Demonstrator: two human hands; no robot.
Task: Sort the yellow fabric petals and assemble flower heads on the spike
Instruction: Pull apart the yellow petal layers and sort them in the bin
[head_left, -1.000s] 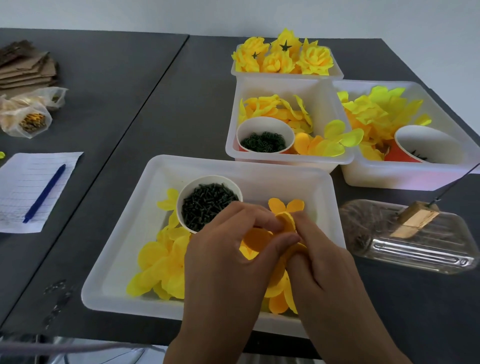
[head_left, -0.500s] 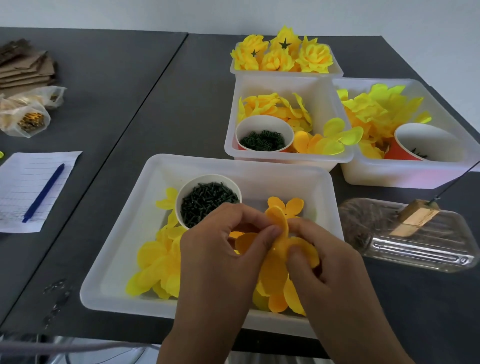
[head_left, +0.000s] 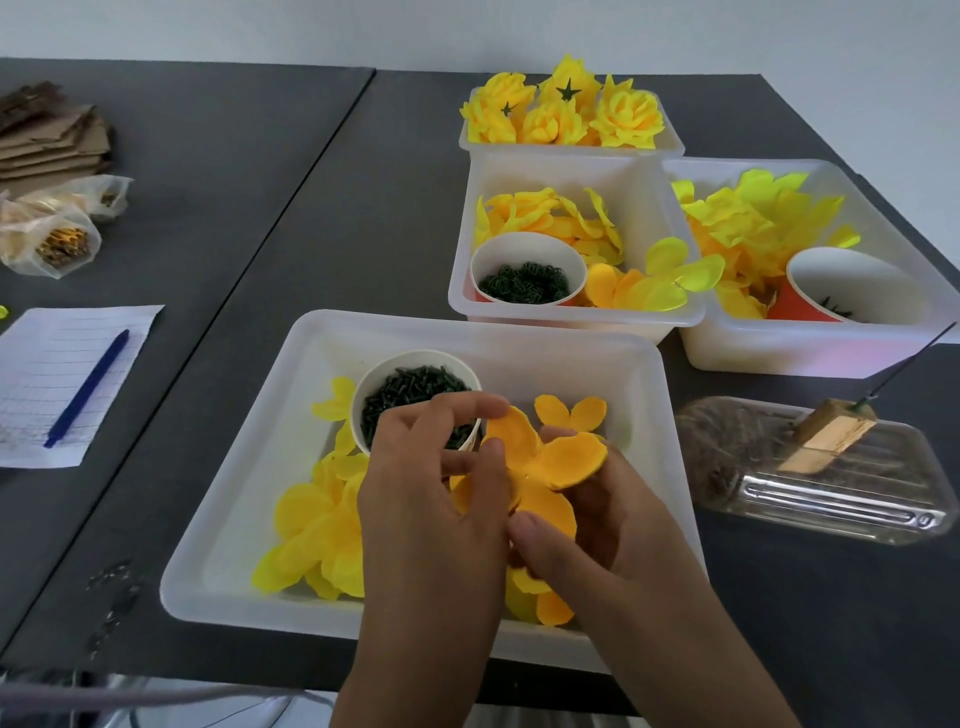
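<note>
Over the near white tray (head_left: 234, 519) on the dark counter (head_left: 311, 234), both hands work one orange fabric petal piece (head_left: 545, 467). The left hand (head_left: 431, 509) pinches its left lobe between thumb and fingers; the right hand (head_left: 597, 525) cradles it from beneath, thumb pressed on the lower lobe. Inside the tray, left of the hands, lie loose yellow petals (head_left: 311, 535), and a white cup of dark green pieces (head_left: 410, 389) stands behind them. Right of the tray, a thin spike (head_left: 914, 358) rises from a wooden block (head_left: 826, 436).
</note>
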